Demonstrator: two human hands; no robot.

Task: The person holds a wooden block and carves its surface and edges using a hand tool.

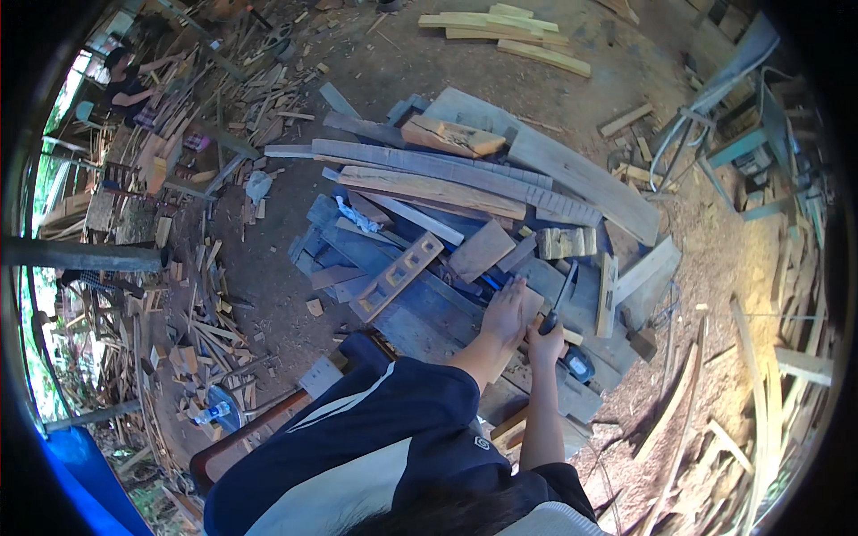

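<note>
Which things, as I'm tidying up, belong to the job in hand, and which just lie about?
In use, apparently:
wood block at the left hand
dark-handled tool in the right hand

Likely lying about:
far pale planks
bottle

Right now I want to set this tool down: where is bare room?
On the bench, a small patch between slotted block and left forearm. The dirt floor between bench and left-side scraps looks mostly bare. Crowded: the bench's far half, under boards, and around the right hand.
</note>
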